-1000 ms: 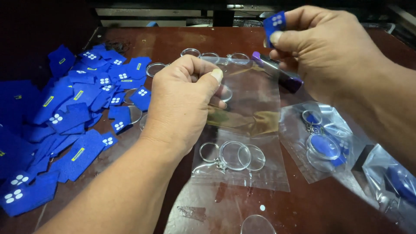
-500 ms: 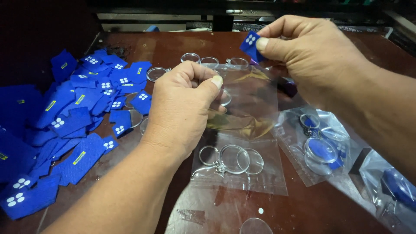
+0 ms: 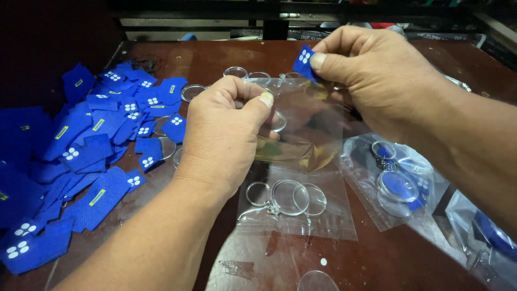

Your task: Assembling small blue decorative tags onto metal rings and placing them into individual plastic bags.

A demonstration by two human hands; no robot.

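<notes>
Right hand (image 3: 377, 81) pinches a blue tag (image 3: 305, 60) between closed fingers, directly above the clear bag (image 3: 301, 140) (mouth upward), which the left hand (image 3: 226, 134) grips shut, over the counter (image 3: 409, 258).

This looks like a small workshop for assembling and packing keyrings. A worn brown worktable (image 3: 215, 54) holds a heap of blue fabric tags (image 3: 97, 140), loose clear round keyring cases (image 3: 237, 71), and plastic bags (image 3: 398, 183) of finished pieces.
</notes>
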